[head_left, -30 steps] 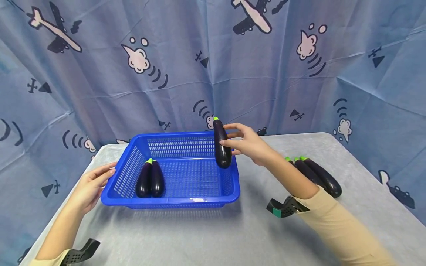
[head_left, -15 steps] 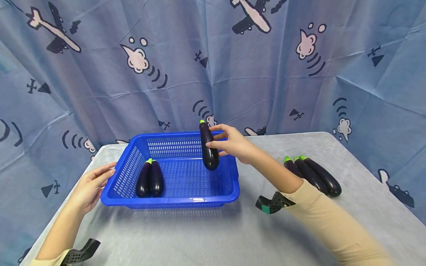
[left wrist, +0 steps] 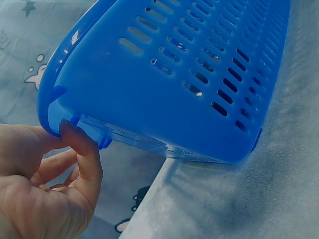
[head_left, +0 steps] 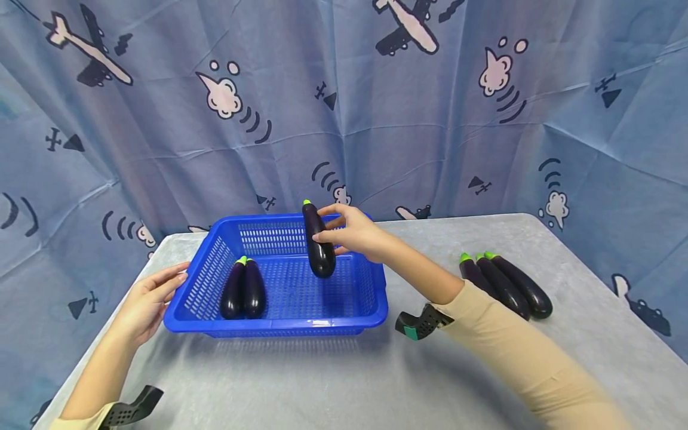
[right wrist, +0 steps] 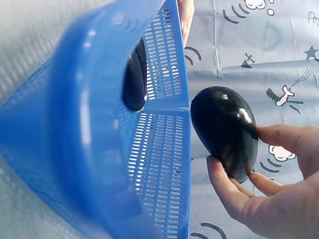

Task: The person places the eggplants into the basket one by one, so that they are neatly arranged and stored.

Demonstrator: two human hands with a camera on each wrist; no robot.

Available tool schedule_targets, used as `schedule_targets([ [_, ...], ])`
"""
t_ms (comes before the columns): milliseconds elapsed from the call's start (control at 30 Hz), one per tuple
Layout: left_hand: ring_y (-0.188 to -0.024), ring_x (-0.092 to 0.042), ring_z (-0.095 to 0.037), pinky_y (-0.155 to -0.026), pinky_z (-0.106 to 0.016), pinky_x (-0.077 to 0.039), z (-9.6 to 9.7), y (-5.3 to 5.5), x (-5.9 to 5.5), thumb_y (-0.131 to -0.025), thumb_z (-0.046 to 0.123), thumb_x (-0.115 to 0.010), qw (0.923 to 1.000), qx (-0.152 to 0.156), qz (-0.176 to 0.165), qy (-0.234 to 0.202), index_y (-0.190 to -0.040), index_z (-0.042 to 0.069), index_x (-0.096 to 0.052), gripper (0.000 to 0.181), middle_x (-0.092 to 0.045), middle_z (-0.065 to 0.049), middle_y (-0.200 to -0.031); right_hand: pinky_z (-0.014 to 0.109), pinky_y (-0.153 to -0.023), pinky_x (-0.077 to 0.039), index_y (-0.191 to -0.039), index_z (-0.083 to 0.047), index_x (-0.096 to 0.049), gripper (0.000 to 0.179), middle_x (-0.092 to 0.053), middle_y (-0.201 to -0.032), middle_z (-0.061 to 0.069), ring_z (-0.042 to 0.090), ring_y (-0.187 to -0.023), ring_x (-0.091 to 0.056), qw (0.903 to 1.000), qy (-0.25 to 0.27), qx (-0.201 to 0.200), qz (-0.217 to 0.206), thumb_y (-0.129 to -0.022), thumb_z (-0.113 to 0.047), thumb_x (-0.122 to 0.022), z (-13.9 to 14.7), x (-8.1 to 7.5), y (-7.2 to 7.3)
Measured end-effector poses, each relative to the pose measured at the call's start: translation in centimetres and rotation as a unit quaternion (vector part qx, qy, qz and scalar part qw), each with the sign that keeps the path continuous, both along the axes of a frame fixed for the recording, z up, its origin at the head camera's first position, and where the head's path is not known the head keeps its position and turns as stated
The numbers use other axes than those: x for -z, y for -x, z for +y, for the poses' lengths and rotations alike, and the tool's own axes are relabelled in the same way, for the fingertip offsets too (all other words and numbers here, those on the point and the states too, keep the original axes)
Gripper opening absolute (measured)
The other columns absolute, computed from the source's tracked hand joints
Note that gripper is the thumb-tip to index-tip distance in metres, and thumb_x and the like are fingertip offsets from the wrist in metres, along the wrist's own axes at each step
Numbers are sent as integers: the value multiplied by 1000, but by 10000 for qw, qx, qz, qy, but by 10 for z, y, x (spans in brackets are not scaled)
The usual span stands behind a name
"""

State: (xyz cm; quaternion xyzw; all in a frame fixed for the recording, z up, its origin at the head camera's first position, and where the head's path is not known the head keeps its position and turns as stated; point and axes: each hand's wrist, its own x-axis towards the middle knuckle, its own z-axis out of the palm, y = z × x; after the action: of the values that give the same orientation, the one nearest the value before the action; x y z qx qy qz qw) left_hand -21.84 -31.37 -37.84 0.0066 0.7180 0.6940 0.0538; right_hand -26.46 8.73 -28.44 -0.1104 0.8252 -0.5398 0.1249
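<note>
My right hand (head_left: pixel 357 233) holds an eggplant (head_left: pixel 318 242) above the blue plastic basket (head_left: pixel 322 324), its green stem end up and tilted to the left. In the right wrist view the fingers and thumb grip the sides of this eggplant (right wrist: pixel 224 127), whose rounded end faces the camera. Two more eggplants (head_left: pixel 254 291) lie side by side at the left of the basket floor. My left hand (head_left: pixel 145 304) pinches the basket's left rim; the left wrist view shows thumb and finger at the rim corner of the basket (left wrist: pixel 149 99).
Several eggplants (head_left: pixel 524 283) lie together on the grey-covered table (head_left: pixel 344 382) to the right, past the right forearm. Behind the table hangs a blue curtain (head_left: pixel 290 149) printed with airplanes. The basket's raised rim surrounds the two eggplants inside.
My right hand has carried its eggplant leftward, from over the basket's right side toward its middle, and slightly lower. The left hand and basket have stayed in place.
</note>
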Motion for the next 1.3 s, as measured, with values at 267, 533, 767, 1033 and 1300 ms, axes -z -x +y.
schedule_targets([
  [267, -91, -74, -3, -76, -23, -64, 1, 0, 0, -111, 18, -56, 10000, 1, 18, -14, -107, 43, -73, 30, -74, 20, -104, 49, -97, -61, -153, -8, -49, 58, -59, -143, 26, 41, -122, -68, 9999, 34, -107, -33, -100, -13, -73, -7, -1, 6],
  [533, -91, -74, -3, -76, -22, -63, 0, 0, 0, -111, 18, -56, 10000, 2, -42, -52, -107, 43, -73, 30, -74, 20, -104, 47, -97, -61, -153, -7, -48, 59, -62, -139, 28, 40, -120, -69, 9992, 211, -142, -293, -100, -11, -72, -14, -1, 13],
  [767, -91, -74, -3, -76, -22, -63, 0, 0, 0, -111, 18, -56, 10000, 16, -14, -71, -107, 43, -74, 31, -74, 20, -105, 47, -98, -60, -153, -6, -48, 58, -63, -137, 27, 38, -118, -68, 9982, 282, -284, -457, -101, -11, -72, -17, -1, 20],
  [1033, -91, -74, -3, -76, -22, -63, -1, 0, 0, -111, 18, -56, 10000, 22, -24, -77, -107, 44, -73, 31, -73, 20, -105, 48, -97, -61, -155, -7, -46, 61, -63, -137, 27, 39, -117, -68, 9970, 316, -414, -580, -99, -9, -72, -25, 1, 28],
  [1300, -92, -74, -2, -77, -22, -63, 0, 0, 0, -111, 18, -56, 9999, 13, -8, -104, -107, 43, -74, 31, -74, 20, -105, 50, -100, -59, -155, -6, -46, 62, -62, -137, 28, 39, -117, -67, 9954, 306, -526, -739, -99, -6, -72, -34, 7, 34],
])
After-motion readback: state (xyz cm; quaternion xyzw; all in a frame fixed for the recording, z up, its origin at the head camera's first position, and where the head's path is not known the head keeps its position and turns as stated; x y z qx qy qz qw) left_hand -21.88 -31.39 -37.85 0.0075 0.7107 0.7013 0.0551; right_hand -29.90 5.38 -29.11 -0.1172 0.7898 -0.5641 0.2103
